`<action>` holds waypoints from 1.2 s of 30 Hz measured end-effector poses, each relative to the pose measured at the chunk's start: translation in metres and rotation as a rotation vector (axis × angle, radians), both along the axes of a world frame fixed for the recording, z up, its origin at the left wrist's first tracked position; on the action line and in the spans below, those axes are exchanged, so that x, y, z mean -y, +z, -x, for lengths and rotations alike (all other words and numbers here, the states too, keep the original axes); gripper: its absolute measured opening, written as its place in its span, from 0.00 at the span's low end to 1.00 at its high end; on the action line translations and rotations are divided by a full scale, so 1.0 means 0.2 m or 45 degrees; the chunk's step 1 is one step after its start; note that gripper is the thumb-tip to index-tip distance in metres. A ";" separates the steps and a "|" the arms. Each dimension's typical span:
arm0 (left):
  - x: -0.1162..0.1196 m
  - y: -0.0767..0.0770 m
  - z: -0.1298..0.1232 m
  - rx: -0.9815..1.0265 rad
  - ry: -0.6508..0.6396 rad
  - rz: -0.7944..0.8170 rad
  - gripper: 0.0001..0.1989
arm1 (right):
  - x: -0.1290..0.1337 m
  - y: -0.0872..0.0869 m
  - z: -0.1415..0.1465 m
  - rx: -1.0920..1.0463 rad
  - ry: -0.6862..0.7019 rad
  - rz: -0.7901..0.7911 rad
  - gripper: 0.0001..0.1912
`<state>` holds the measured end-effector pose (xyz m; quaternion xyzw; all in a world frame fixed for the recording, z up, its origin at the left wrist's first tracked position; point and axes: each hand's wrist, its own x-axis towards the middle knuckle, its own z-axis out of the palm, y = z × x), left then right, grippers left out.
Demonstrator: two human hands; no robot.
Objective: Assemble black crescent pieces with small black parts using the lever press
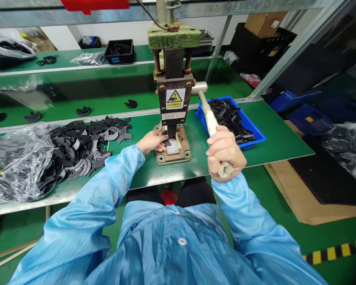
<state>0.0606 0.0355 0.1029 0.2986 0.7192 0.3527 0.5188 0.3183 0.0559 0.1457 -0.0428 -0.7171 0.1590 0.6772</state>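
Note:
A green hand press (174,37) with a yellow warning label stands at the middle of the green bench. My left hand (153,141) pinches a small black curved part (167,142) at the press base (182,146), just under the ram. My right hand (225,153) is wrapped round the taped end of the press lever (208,113), which slants down towards me from the right side of the press. Left of the press lies a heap of black curved parts (86,144), partly inside a clear plastic bag (17,158).
A blue tray (256,132) of black parts sits right of the press. Several loose curved parts, one of them a black piece (131,103), lie on the moving-belt-like green strip behind. A black bin (119,59) stands farther back. A metal bar crosses above.

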 end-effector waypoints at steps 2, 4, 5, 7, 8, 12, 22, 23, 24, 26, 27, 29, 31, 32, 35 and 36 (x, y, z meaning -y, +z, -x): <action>-0.02 0.00 0.01 -0.031 -0.040 -0.004 0.10 | 0.00 0.00 0.00 -0.001 -0.005 0.010 0.14; -0.05 0.00 0.01 -0.045 -0.065 -0.030 0.09 | 0.00 0.00 0.00 0.000 -0.007 0.018 0.14; -0.05 0.00 0.02 -0.041 -0.074 -0.037 0.08 | 0.00 0.00 0.00 0.001 -0.005 0.016 0.14; -0.06 0.00 0.02 -0.018 -0.084 -0.035 0.09 | 0.00 0.00 0.00 -0.006 -0.005 0.005 0.14; -0.06 0.00 0.02 -0.004 -0.085 -0.029 0.09 | -0.01 0.00 0.00 -0.012 -0.007 0.000 0.14; -0.01 -0.04 -0.01 -0.002 -0.048 -0.080 0.09 | -0.01 0.00 0.00 -0.012 -0.001 -0.025 0.14; 0.32 -0.18 0.34 -0.924 -0.280 -0.661 0.12 | -0.02 0.00 0.00 -0.013 0.018 -0.016 0.14; 0.34 -0.18 0.45 -1.130 -0.238 -0.568 0.12 | -0.02 0.00 0.00 -0.009 0.020 -0.012 0.13; 0.35 -0.18 0.56 -1.299 -0.213 -0.472 0.14 | -0.02 0.00 0.00 -0.011 0.020 -0.010 0.13; 0.36 -0.19 0.76 -1.519 -0.239 -0.331 0.18 | -0.02 0.00 0.00 -0.015 0.016 -0.007 0.14; 0.36 -0.20 0.84 -1.578 -0.290 -0.290 0.20 | -0.02 0.00 0.00 -0.016 0.012 -0.006 0.14; 0.35 -0.21 0.94 -1.630 -0.409 -0.241 0.22 | -0.02 0.01 0.01 -0.014 0.001 0.001 0.14; 0.34 -0.22 0.97 -1.626 -0.489 -0.209 0.23 | -0.01 0.01 0.01 -0.010 -0.013 0.006 0.15; 0.33 -0.22 0.97 -1.608 -0.504 -0.195 0.24 | -0.01 0.01 0.01 -0.010 -0.019 0.004 0.15; 0.31 -0.21 0.94 -1.479 -0.509 -0.164 0.25 | -0.01 0.01 0.01 -0.021 -0.025 0.000 0.16; 0.30 -0.21 0.93 -1.416 -0.504 -0.158 0.25 | -0.02 0.01 0.01 -0.026 -0.024 -0.002 0.15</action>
